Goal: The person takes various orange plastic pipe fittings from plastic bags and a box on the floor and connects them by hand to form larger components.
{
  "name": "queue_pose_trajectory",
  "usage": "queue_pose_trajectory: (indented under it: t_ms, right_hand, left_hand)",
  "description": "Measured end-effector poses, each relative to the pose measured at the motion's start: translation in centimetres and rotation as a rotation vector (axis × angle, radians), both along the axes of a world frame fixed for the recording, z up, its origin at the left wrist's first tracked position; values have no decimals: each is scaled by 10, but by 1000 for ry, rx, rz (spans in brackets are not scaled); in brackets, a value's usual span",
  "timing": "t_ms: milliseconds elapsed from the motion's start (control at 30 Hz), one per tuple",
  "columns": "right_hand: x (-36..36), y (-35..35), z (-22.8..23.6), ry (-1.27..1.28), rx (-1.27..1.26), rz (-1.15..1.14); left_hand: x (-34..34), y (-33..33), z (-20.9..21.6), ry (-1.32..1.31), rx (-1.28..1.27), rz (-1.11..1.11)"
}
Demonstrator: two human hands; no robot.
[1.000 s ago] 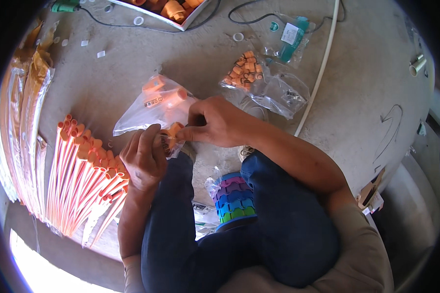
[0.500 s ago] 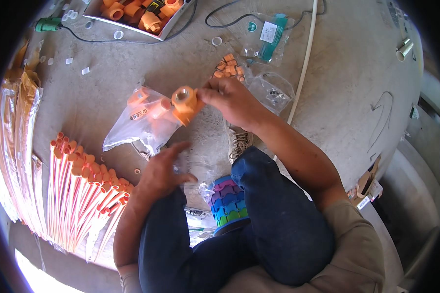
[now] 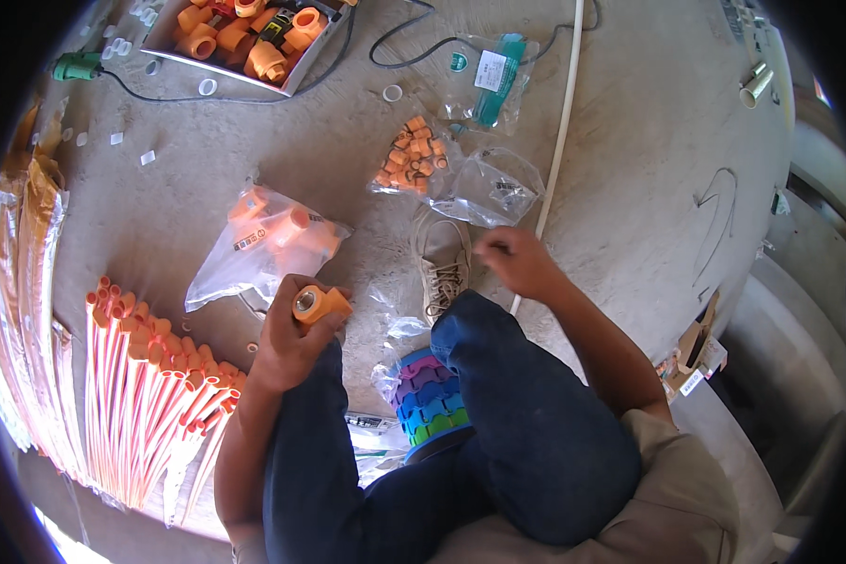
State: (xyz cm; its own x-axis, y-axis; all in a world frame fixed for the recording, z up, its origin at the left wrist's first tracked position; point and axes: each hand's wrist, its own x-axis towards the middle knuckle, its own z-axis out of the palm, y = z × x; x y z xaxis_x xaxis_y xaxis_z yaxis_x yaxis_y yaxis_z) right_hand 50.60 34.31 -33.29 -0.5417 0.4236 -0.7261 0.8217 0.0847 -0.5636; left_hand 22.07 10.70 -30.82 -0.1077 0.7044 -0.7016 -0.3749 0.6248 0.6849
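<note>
An orange pipe elbow fitting (image 3: pixel 321 305) with a metal-lined threaded socket is gripped in my left hand (image 3: pixel 289 334), above my left knee. My right hand (image 3: pixel 522 263) hovers beside my shoe (image 3: pixel 442 268), its fingers curled in; whatever they may hold is hidden. Just beyond my left hand lies a clear plastic bag (image 3: pixel 268 246) with larger orange fittings inside. Farther off, a second bag (image 3: pixel 412 158) holds several small orange fittings, and a crumpled clear bag (image 3: pixel 493 188) lies against it.
Orange pipes (image 3: pixel 141 395) with fittings on their ends lie at the left, beside long wrapped bundles (image 3: pixel 33 244). A carton (image 3: pixel 296 80) of orange fittings, a black cable (image 3: pixel 216 101) and a teal packet (image 3: pixel 500 80) are at the far side. A white pipe (image 3: pixel 562 122) crosses the floor.
The orange elbow fitting has passed from my right hand to my left, which has closed on it. My right hand has drawn back toward me and to the right.
</note>
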Motion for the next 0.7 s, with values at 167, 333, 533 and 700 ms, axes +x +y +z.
queue_pose_trajectory:
  t_ms: [167, 333, 533, 700]
  right_hand:
    - [65, 25, -33, -122, 450, 77]
    - [34, 25, -78, 300, 300, 25]
    - [-14, 32, -113, 413, 392, 48]
    - [-27, 43, -142, 80, 192, 135]
  left_hand:
    - [0, 0, 4, 136, 60, -65]
    - [-1, 5, 6, 149, 21, -177]
    - [-4, 9, 10, 161, -25, -243]
    - [-5, 2, 5, 174, -53, -235]
